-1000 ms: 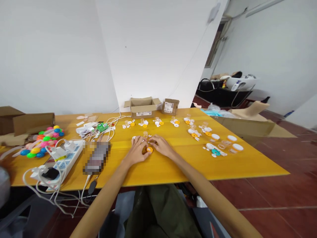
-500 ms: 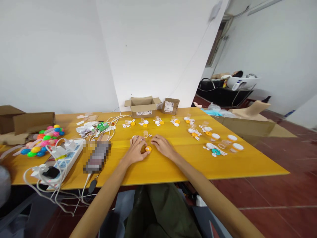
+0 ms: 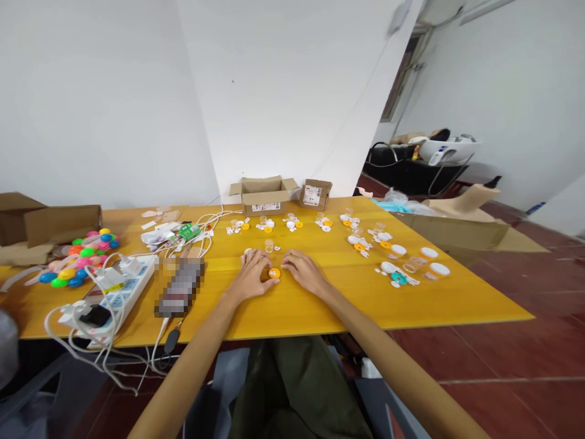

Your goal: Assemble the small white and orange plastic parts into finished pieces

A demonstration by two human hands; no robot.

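Both my hands rest on the yellow table near its middle. My left hand lies palm down, fingers curled, its thumb touching a small orange ring-shaped cap. My right hand lies just right of that cap, fingers bent toward it, nothing visible in it. A small clear cup and tiny white parts sit just beyond my fingertips. Whether the left fingers grip the cap is not clear.
Groups of small orange and white parts line the far side, larger white lids at right. Two open cardboard boxes stand at the back. A power strip with cables, a blurred dark object and coloured balls lie at left.
My right hand has drawn slightly back to the right, off the orange cap. The left hand stays at the cap.
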